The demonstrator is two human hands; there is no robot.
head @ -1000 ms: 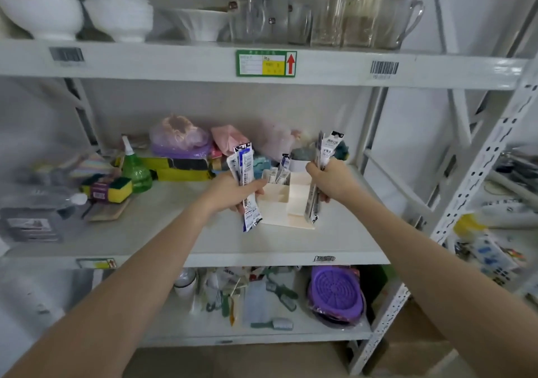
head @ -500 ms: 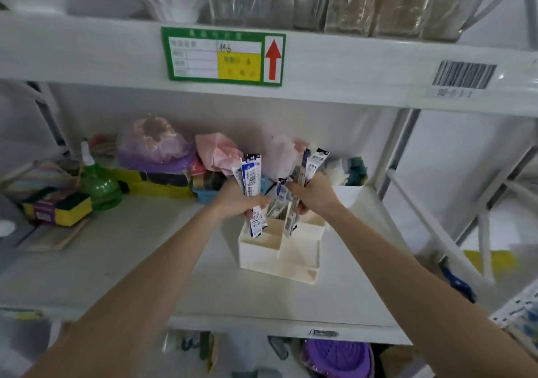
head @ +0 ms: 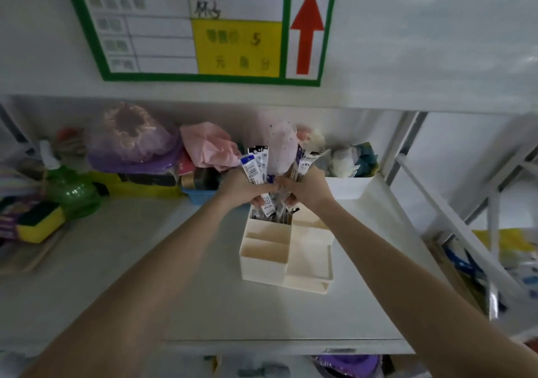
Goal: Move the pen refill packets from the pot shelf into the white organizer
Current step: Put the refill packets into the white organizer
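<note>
The white organizer stands on the middle shelf, with several open compartments. Above its back left compartment my left hand grips a bunch of pen refill packets with blue and white labels. My right hand grips another bunch of packets right beside it. The two hands touch each other. The lower ends of the packets reach down into the back compartment. Which packets stand free in there I cannot tell.
The shelf board carries a green spray bottle, yellow sponges, bagged purple and pink items along the back. A shelf edge with a green price label hangs close above. A metal upright stands at right.
Both hands have come together over the organizer's back compartment and lowered their packets into it. The camera has moved much closer to the shelf.
</note>
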